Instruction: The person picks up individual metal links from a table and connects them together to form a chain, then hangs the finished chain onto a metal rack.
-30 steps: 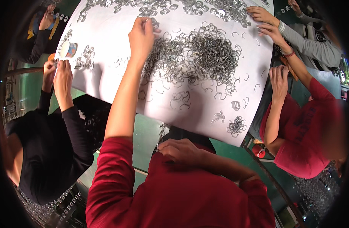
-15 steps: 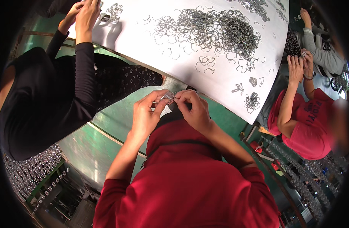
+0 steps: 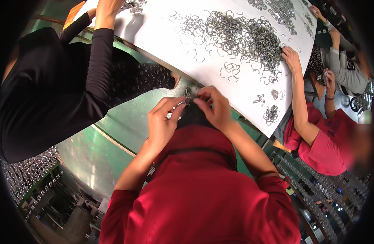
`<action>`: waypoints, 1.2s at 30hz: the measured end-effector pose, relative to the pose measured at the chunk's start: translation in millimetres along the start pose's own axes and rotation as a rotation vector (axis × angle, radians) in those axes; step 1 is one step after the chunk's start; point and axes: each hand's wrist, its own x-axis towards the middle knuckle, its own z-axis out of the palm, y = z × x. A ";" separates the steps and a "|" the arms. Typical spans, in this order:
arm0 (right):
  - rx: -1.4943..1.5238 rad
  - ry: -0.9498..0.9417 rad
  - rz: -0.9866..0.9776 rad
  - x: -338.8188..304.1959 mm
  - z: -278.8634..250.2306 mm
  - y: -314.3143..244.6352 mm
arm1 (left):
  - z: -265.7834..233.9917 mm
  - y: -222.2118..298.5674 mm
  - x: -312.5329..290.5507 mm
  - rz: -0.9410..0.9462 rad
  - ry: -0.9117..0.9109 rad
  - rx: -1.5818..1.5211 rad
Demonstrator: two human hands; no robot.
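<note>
**Both hands joined on small metal pieces at the tabletop's near edge**

Head view. We find the left hand (image 3: 162,122) and the right hand (image 3: 213,107) brought together just below the near edge of the white tabletop (image 3: 162,44), fingertips meeting on a small cluster of wire clips (image 3: 188,95). Each hand pinches the cluster from its own side; the exact form of the pieces is too small for us to tell. A second ago the left hand was stretched far out onto the tabletop among the loose clips while the right lay back by the body; half a second ago both were already together. We judge that a pick from the stock is complete and the work has passed to handling the pieces between the fingers.

The main heap of clips (image 3: 252,36) lies well apart from the hands, up the tabletop, with smaller bunches (image 3: 271,114) near its right edge. A co-worker's hand (image 3: 292,59) touches the heap's right side. Another person's black sleeve (image 3: 101,53) reaches onto the tabletop at upper left. Racks of finished metal parts (image 3: 28,171) show at lower left.
</note>
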 end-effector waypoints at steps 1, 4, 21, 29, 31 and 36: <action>-0.097 0.015 -0.005 15.3 -6.0 8.9 | 0.2 -1.0 -1.3 -0.013 0.009 -0.005; -0.339 0.064 0.017 78.5 -14.5 47.8 | 3.1 2.4 -1.6 -0.048 0.017 0.021; 0.115 -0.218 0.371 101.0 -30.1 52.3 | 16.0 -0.4 -2.5 -0.056 0.124 0.006; 0.560 -0.059 0.388 19.5 -24.4 -15.0 | 21.4 5.2 11.8 0.041 0.096 -0.012; 0.575 0.020 0.328 17.7 -17.4 -13.7 | 24.4 5.7 14.8 0.063 0.083 -0.017; 0.498 0.134 0.226 16.5 -16.7 -13.3 | 32.1 6.0 22.9 0.146 0.033 0.029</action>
